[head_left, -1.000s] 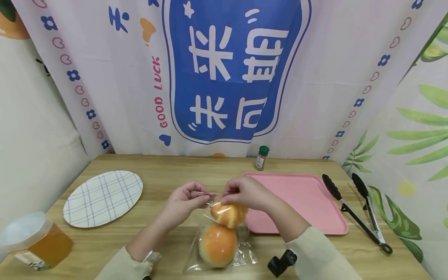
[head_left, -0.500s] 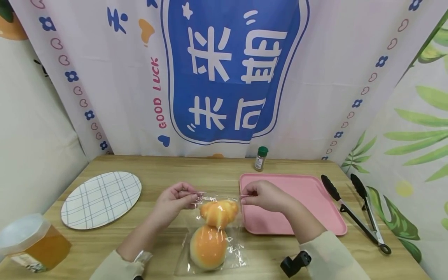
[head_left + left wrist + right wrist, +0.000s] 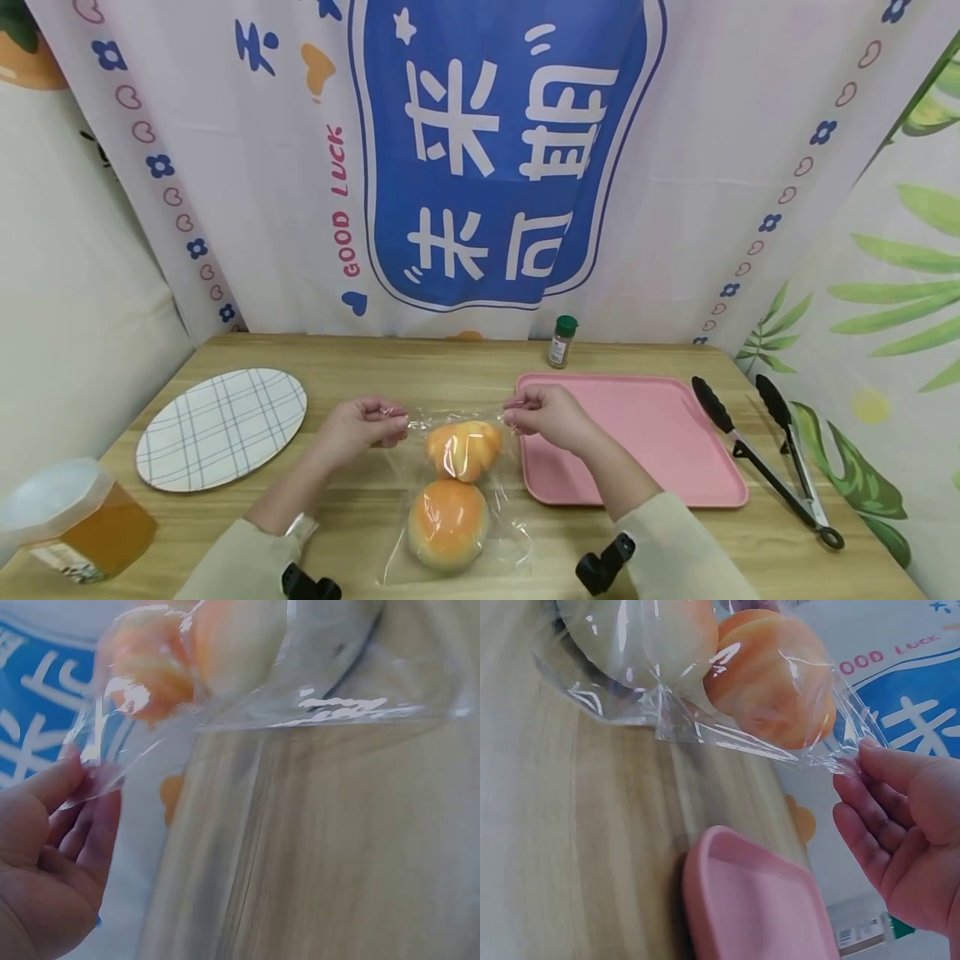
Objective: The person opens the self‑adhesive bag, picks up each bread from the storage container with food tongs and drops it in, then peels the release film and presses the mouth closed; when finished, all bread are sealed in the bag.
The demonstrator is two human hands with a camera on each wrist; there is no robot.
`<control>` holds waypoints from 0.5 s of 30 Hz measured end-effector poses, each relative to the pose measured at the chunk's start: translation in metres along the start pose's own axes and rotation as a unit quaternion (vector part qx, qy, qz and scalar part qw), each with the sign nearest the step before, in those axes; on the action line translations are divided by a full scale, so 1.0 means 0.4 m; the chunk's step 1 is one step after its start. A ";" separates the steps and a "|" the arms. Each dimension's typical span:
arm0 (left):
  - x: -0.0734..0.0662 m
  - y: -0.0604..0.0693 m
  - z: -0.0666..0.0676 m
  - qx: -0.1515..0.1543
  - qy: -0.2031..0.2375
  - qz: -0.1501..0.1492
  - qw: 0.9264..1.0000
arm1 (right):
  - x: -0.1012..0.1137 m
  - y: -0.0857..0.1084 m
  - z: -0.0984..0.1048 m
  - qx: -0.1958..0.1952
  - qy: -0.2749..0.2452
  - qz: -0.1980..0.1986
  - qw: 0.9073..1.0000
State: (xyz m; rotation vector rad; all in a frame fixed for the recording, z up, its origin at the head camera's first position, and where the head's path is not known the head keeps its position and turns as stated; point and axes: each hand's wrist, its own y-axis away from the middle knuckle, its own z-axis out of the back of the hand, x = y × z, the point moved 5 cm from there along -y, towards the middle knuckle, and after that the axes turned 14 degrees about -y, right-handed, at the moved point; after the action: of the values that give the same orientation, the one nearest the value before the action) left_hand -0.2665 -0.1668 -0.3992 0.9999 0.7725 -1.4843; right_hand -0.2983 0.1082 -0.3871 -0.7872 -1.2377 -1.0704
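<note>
A clear plastic bag (image 3: 501, 542) lies on the wooden table with two breads inside. Nearer the person is a round bun (image 3: 448, 525); above it sits a croissant-shaped bread (image 3: 463, 450). My left hand (image 3: 365, 427) pinches the bag's upper left corner between thumb and fingers, as the left wrist view also shows with the hand (image 3: 64, 840) at the film's edge. On the other side my right hand (image 3: 551, 417) pinches the upper right corner. In the right wrist view the thumb and forefinger of that hand (image 3: 907, 817) meet on the film, beside the croissant-shaped bread (image 3: 776, 682).
To the right lies a pink tray (image 3: 637, 442), with black-tipped tongs (image 3: 772, 458) beyond it. A green-capped spice jar (image 3: 561, 343) stands at the back. On the left are a checked oval plate (image 3: 221, 429) and a lidded container of amber liquid (image 3: 93, 521).
My hands, close together over the bag's mouth a second ago, have moved apart to its two upper corners. The bag's top is now spread out, and both breads have shifted slightly left.
</note>
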 end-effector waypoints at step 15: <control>0.073 -0.071 -0.005 -0.080 0.053 0.062 0.993 | -0.072 -0.066 -0.029 -0.095 -0.040 -0.024 0.994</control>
State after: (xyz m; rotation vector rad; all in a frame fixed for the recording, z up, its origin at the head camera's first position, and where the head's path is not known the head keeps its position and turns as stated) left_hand -0.2947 -0.1732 -0.4281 0.9928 0.8743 -1.2505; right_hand -0.3188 0.0945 -0.4196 -0.9560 -1.2391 -1.2185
